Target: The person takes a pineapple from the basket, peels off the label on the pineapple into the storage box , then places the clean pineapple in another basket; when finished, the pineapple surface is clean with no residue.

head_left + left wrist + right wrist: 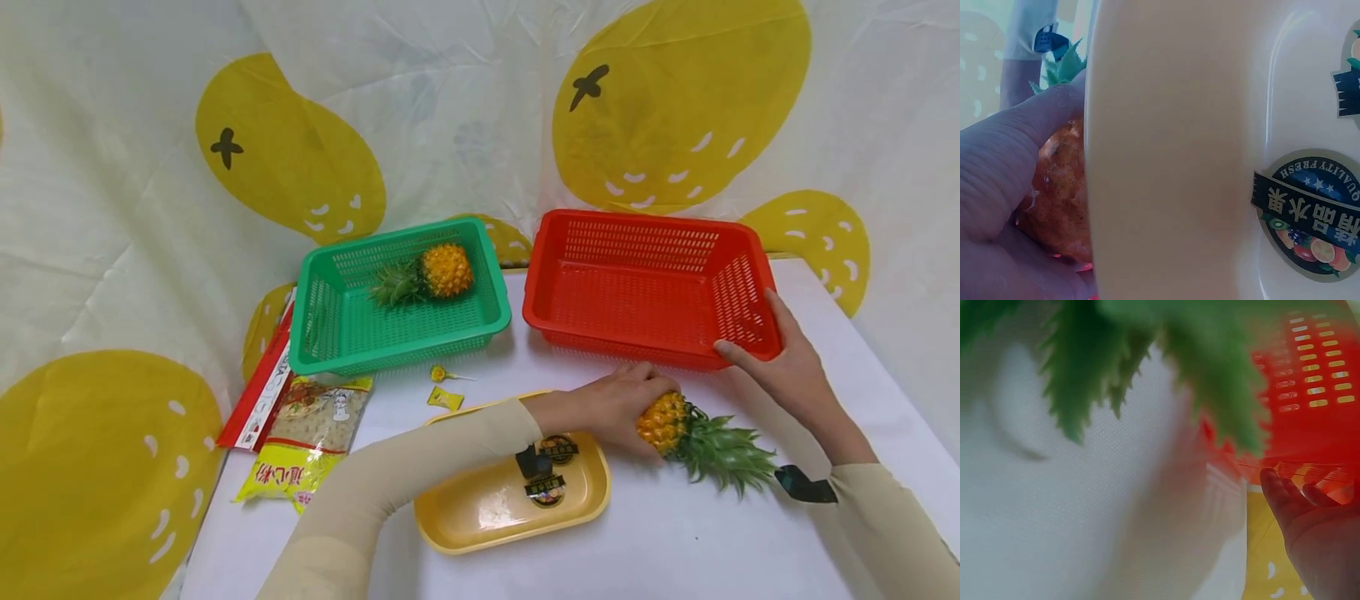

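My left hand [626,408] grips the orange-yellow body of a small pineapple [663,425], whose green leaves point right along the white table. In the left wrist view that pineapple [1063,194] shows between thumb and fingers, partly hidden behind the tray's side. My right hand [787,367] holds the front right corner of a red plastic basket [630,292], thumb at the front rim and fingers along the right side. The right wrist view has these fingers [1288,494] against the basket, below blurred pineapple leaves [1210,381]. Under my left forearm lies a yellow oval tray [487,508] with fruit labels.
A green basket [397,333] at the back left holds another pineapple [447,271]. In front of it lie a lollipop [438,373] and a yellow wrapped candy [446,398]. Two food packages [307,433] [258,400] overlap at the left edge. A printed curtain [465,108] hangs behind.
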The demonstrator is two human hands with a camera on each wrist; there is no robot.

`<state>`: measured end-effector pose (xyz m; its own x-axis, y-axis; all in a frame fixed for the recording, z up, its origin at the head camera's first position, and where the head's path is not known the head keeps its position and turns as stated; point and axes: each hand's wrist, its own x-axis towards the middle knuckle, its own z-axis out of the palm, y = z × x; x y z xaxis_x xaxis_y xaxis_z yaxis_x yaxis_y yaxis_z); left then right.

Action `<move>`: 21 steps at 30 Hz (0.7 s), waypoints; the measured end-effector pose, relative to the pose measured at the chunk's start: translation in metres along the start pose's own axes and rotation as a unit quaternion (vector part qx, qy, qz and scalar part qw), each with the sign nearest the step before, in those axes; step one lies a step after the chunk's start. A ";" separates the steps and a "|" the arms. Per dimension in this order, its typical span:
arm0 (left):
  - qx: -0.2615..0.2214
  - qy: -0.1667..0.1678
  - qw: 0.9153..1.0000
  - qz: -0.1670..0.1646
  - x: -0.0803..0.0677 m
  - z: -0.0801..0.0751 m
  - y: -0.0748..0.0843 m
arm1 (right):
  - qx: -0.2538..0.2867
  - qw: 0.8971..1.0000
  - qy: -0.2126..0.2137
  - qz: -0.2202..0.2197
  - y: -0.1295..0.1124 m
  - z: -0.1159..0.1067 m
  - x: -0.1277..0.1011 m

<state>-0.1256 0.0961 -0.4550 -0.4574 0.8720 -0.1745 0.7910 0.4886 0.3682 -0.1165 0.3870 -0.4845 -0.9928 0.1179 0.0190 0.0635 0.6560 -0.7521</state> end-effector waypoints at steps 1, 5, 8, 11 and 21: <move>0.000 -0.001 1.000 -0.002 0.000 0.000 0.001 | -0.004 1.000 0.000 0.000 0.000 -0.001 0.000; -0.006 0.002 1.000 -0.005 0.002 0.000 0.001 | -0.002 1.000 -0.003 0.000 0.000 -0.001 0.001; -0.011 0.011 1.000 -0.007 0.003 0.001 0.001 | 0.001 1.000 -0.007 0.000 -0.001 -0.002 0.001; -0.019 0.016 1.000 -0.008 0.004 0.003 0.001 | 0.005 1.000 -0.012 0.001 -0.001 -0.004 0.001; -0.044 0.035 0.998 0.024 0.000 0.005 -0.007 | 0.008 1.000 -0.023 0.011 -0.003 -0.005 0.002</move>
<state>-0.1292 0.0923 -0.4624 -0.4503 0.8882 -0.0909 0.7749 0.4394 0.4544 -0.1178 0.3889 -0.4794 -0.9950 0.0965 -0.0274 0.0833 0.6423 -0.7619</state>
